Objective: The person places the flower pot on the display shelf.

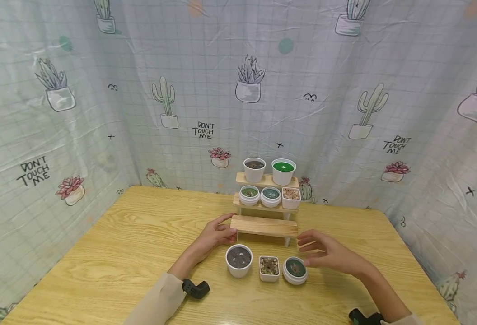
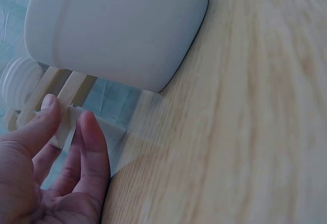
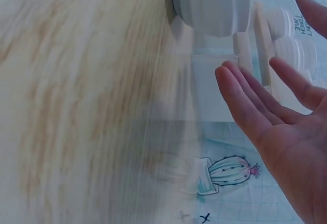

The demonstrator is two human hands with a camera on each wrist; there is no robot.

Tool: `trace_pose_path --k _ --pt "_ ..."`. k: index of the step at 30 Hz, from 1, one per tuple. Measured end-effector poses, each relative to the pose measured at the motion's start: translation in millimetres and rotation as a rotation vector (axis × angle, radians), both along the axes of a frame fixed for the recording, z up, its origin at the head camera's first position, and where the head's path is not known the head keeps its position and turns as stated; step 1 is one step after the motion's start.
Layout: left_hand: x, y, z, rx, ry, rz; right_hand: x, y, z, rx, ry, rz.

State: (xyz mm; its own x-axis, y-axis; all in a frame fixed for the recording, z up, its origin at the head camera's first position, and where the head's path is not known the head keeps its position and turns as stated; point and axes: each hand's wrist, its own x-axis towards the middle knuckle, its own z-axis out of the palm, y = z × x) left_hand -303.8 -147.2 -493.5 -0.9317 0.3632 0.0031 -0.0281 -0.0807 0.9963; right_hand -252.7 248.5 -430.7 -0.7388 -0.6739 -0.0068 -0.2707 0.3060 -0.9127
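Observation:
A three-step wooden display stand (image 1: 264,225) on white legs stands mid-table in the head view. My left hand (image 1: 213,234) grips the left end of its bottom step, thumb in front and index finger behind; in the left wrist view the thumb (image 2: 43,111) lies against the wood. My right hand (image 1: 329,253) is off the right end of that step, fingers spread and loosely bent, holding nothing. In front of the stand are a round white pot with grey fill (image 1: 239,259), a square pot of pebbles (image 1: 269,268) and a low round pot with dark green fill (image 1: 295,270), close to my right thumb.
On the top step are a grey-filled pot (image 1: 254,169) and a bright green-filled pot (image 1: 283,171). The middle step bears two low round pots (image 1: 249,195) and a square pot of pebbles (image 1: 291,197). A cactus-print curtain (image 1: 222,90) encloses the wooden table (image 1: 112,253).

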Motion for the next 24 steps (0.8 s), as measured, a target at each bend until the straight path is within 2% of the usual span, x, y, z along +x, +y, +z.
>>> trace_pose_path --k 7,17,24 --pt "-0.8 -0.7 -0.9 0.003 0.005 -0.010 2.4 -2.5 -0.6 -0.016 -0.020 0.072" --pt "0.5 -0.8 -1.8 0.001 0.003 -0.015 2.0 -5.6 -9.5 0.028 -0.039 0.077" --pt "0.3 -0.5 -0.4 0.002 0.009 -0.013 3.6 -7.0 -8.4 0.040 -0.035 0.077"
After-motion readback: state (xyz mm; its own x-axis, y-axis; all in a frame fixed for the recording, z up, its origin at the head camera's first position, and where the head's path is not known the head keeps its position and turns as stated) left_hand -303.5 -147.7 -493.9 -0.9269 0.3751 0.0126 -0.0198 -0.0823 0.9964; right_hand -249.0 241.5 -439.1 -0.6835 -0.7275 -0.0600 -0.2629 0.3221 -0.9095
